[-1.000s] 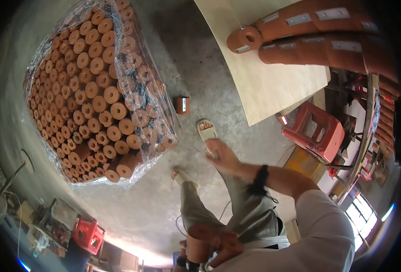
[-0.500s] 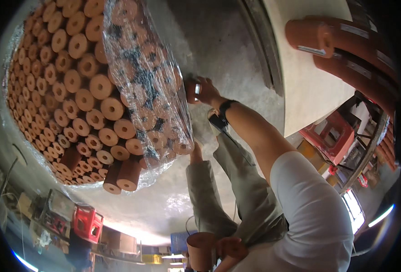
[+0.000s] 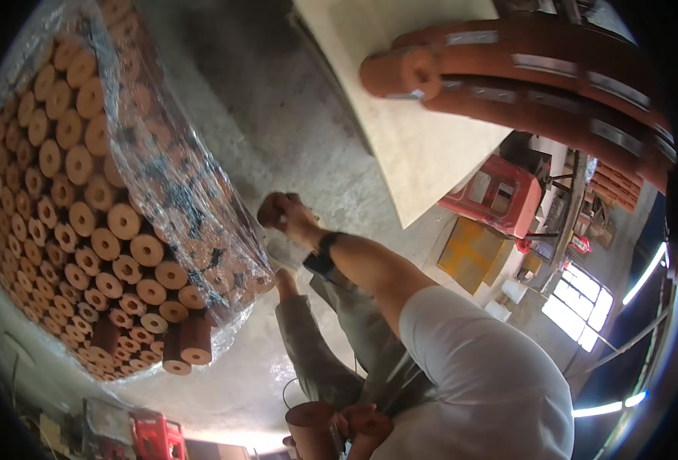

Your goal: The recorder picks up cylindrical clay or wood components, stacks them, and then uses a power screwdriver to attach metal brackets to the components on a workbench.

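From where I stand, the right hand [image 3: 296, 218] reaches down over the floor [image 3: 316, 161], its fingers wrapped around a brown roll [image 3: 272, 209], presumably gripping the side because that gives the firmest hold one-handed. The roll is just beside the near right corner of the stack [image 3: 82, 217]. Down at the waist the left hand [image 3: 349, 416] is mostly hidden; its fingers seem curled about two more rolls [image 3: 310, 430] held close to the body, likely so neither slips, but I can't tell how tightly. The stack's rolls sit packed with their ends showing, and clear film [image 3: 172, 146] clings along its right edge, probably to stop them spilling. On the board [image 3: 408, 165], two rows [image 3: 507, 47] lie side by side, end to end, perhaps bracing one another, starting near its left edge.
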Motion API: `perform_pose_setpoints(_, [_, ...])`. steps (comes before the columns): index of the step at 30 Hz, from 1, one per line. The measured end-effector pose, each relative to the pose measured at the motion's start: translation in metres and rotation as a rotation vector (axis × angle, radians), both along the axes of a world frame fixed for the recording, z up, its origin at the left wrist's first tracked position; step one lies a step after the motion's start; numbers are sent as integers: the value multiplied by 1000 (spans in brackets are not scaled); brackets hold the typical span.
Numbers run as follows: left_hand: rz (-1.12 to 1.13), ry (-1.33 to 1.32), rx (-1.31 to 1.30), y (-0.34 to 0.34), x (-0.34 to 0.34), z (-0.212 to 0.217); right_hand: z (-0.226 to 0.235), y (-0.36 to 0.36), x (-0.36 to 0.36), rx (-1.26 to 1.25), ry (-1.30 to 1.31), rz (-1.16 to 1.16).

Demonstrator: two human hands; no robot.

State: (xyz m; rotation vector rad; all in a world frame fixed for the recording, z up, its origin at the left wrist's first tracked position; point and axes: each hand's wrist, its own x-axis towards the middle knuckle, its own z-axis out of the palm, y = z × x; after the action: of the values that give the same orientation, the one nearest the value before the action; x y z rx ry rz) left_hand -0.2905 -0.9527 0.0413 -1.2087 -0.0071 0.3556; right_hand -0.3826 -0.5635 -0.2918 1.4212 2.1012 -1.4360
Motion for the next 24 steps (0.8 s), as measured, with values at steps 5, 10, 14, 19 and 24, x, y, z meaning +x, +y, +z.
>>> perform_pose_setpoints(5, [154, 177, 213, 61, -56, 23, 145, 34, 28, 212, 113, -1])
perform_pose_setpoints(10, [282, 409, 317, 89, -116, 59, 290, 103, 24, 507, 268, -7])
perform_pose_setpoints(14, [386, 595, 300, 96, -145, 77, 341, 155, -4, 679, 265, -131])
perform_pose_setpoints(19, [535, 824, 163, 83, -159, 81, 340, 200, -30, 797, 198, -206])
perform_pose_setpoints(24, [661, 960, 41, 75, -163, 76, 332, 215, -40, 796, 112, -243])
